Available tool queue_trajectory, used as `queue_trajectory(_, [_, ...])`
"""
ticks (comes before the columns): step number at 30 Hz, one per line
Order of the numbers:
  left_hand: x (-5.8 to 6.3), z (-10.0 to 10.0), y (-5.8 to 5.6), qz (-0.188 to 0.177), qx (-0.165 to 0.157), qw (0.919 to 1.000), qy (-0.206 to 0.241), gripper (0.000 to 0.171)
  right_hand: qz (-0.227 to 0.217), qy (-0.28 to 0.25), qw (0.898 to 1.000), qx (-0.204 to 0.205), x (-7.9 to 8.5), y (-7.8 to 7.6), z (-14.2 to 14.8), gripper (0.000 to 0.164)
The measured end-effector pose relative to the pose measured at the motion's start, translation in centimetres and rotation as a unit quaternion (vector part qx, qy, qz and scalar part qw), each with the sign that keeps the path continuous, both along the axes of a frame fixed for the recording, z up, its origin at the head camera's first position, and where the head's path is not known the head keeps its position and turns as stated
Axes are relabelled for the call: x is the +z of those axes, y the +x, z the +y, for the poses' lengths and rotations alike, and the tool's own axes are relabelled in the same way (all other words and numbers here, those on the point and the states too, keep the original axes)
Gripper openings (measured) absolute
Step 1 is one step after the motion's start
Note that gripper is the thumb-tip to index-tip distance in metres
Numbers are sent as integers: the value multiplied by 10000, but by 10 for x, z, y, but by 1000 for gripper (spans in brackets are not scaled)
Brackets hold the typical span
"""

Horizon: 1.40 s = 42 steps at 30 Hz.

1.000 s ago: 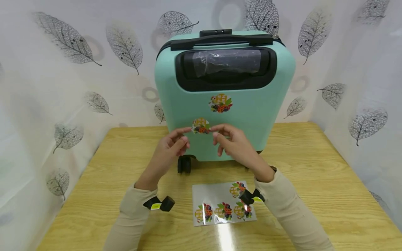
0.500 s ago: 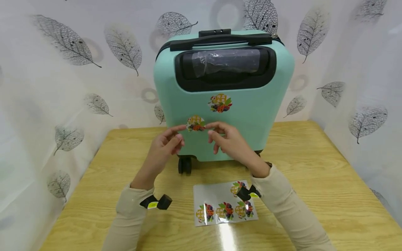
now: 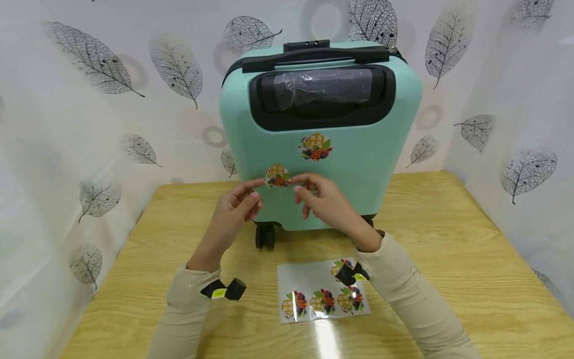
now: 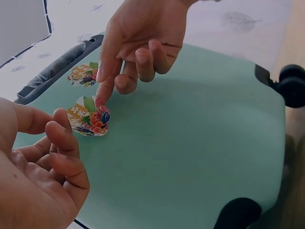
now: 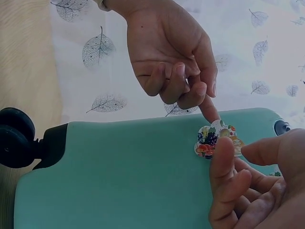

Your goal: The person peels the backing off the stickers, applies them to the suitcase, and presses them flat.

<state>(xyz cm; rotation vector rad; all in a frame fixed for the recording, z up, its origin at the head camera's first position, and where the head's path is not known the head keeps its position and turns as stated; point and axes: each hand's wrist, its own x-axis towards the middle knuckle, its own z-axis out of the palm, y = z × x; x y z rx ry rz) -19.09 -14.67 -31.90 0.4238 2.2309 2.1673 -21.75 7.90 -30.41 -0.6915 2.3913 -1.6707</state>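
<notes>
A round fruit sticker [image 3: 277, 175] spans the gap between the two index fingertips in front of the mint-green suitcase [image 3: 354, 174]. My left hand [image 3: 228, 212] touches its left edge with an outstretched index finger. From the other side, the index finger of my right hand [image 3: 329, 204] meets the right edge. Both thumbs stand off the sticker, and the remaining fingers curl loosely. Whether the sticker lies flat on the suitcase I cannot tell. A matching sticker [image 3: 315, 147] is on the suitcase just above and to the right, also visible in the left wrist view.
On the wooden table [image 3: 148, 279], in front of the suitcase, lies a sticker sheet [image 3: 298, 276] with several fruit stickers on it. The suitcase stands upright on black wheels [image 3: 265, 236] against a leaf-patterned curtain [image 3: 179, 30].
Both hands and the sticker between them have shifted left and slightly up across the suitcase front, mostly in the first half second. Since then they have barely moved.
</notes>
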Motion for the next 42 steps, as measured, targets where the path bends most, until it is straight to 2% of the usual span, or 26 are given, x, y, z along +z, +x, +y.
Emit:
queue_trajectory(7, [-5,-2,-2,-78,15,10000,11,35,-1,39,10000,-20,-1,-1,-2,30])
queue_trajectory(16, [-8,-3,-5,-2,-30,9999,117,37,-9,-17,10000,9,-3,-1,-2,32])
queue_trajectory(23, [-9,-5,-2,50,-113,9999,-9,40,-27,58,9999,114,-6,1,2,38])
queue_trajectory(30, [-9,-7,0,118,-200,9995,-203,44,-307,170,9988,332,-3,9,5,47])
queue_trajectory(37, [-10,-10,3,67,-305,9993,-202,47,-512,120,9966,629,0,17,7,58])
queue_trajectory(42, [-7,-10,6,52,-267,9996,-79,47,-414,41,9972,616,1,17,11,52])
